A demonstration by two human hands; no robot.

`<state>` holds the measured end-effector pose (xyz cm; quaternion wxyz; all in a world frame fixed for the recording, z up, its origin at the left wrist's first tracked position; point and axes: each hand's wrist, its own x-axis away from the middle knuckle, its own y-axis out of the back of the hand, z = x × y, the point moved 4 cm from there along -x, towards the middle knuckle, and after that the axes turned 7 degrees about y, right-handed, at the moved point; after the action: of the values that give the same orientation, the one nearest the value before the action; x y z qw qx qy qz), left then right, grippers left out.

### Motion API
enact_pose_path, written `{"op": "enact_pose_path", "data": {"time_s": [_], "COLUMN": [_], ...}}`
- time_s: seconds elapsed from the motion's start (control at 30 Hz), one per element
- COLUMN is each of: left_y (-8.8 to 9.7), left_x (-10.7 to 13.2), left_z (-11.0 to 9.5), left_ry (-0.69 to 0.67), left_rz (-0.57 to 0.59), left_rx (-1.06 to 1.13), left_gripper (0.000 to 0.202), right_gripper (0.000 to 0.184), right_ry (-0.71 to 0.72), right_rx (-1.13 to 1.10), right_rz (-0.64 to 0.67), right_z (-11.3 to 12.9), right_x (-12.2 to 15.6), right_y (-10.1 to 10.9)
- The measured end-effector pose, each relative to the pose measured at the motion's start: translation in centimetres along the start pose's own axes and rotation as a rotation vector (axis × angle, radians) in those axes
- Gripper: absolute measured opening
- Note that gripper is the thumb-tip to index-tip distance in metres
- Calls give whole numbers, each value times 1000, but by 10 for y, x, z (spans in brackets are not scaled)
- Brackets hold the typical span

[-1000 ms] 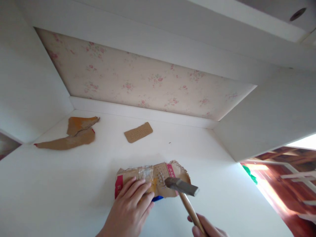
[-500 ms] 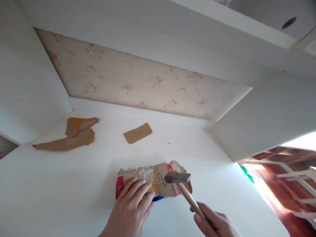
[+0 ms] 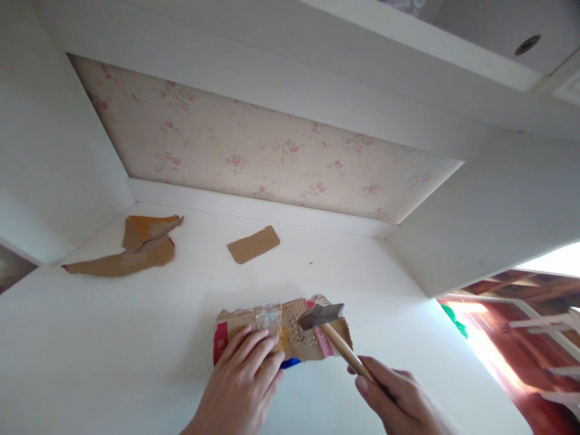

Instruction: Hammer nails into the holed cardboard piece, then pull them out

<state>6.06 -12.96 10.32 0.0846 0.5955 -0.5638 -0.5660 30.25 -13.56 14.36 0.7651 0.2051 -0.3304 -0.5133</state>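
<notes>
Right there on the white surface (image 3: 149, 356), the torn cardboard (image 3: 296, 350) lay crosswise, its long axis running left to right, the punched section toward its right half! The left hand (image 3: 240, 377) pressed down flat, fingers extended over the left half and slightly apart. And the right hand (image 3: 394, 386) was wrapped firmly around the hammer (image 3: 336, 340), its handle slanting up and leftward to the head, which hung over the punched holes, one end aimed left and slightly down, the other up to the right.

What a shift from a second earlier! Then the head's right end had dipped; now it had swung upward, the head sat further left, and more of the right hand showed. The left hand had hardly budged.
</notes>
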Motion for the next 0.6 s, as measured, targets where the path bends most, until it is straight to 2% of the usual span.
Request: {"op": "enact_pose_path", "data": {"time_s": [0.13, 0.3, 0.4, 0.5, 0.6], "left_y": [-2, 0, 2, 1, 0], "left_x": [2, -1, -3, -4, -3], "left_z": [1, 1, 1, 1, 1], "left_ry": [16, -10, -19, -20, -15], "left_rz": [-7, -10, -6, -1, -9], "left_rx": [14, -5, -15, -19, -13], "left_gripper": [20, 20, 18, 19, 20], "right_gripper": [50, 48, 48, 46, 46], "right_ry": [12, -11, 28, 40, 4], "right_rx": [-7, -50, -20, 30, -8], "right_rz": [74, -4, -5, 9, -35], "right_z": [-9, 3, 11, 11, 10], "right_x": [-5, -2, -3, -4, -3], "right_y": [0, 10, 11, 10, 15]}}
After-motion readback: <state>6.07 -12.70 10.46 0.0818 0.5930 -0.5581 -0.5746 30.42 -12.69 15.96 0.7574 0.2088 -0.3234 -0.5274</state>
